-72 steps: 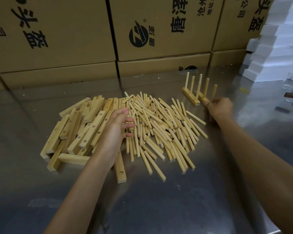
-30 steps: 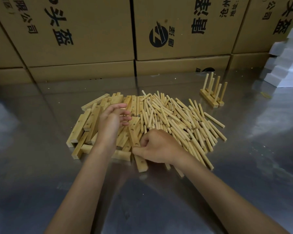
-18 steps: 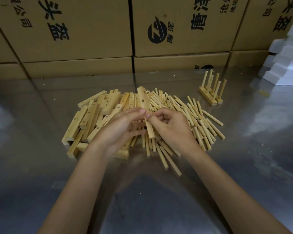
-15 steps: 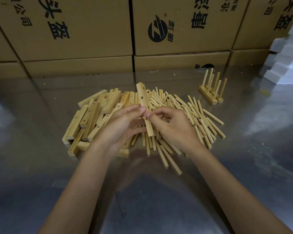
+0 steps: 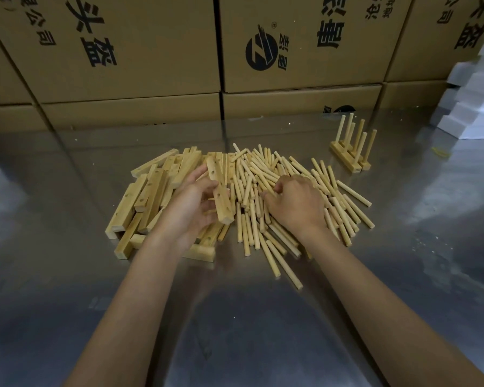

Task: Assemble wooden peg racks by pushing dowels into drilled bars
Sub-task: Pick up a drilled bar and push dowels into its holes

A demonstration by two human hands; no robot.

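Note:
My left hand (image 5: 192,203) grips a drilled wooden bar (image 5: 220,192), lifted over the pile with its three holes facing right. To its right, my right hand (image 5: 294,201) lies palm down on the heap of loose dowels (image 5: 266,185), fingers curled among them; whether it grasps one is hidden. More drilled bars (image 5: 151,196) lie piled at the left. Two finished peg racks (image 5: 351,152) stand upright at the back right.
All of it lies on a shiny metal table (image 5: 235,317). Stacked cardboard boxes (image 5: 162,51) form a wall along the back edge. White foam blocks (image 5: 475,107) are stacked at the far right.
My right hand has let go of the bar and moved right onto the dowel heap. My left hand alone now holds the bar, lowered a little.

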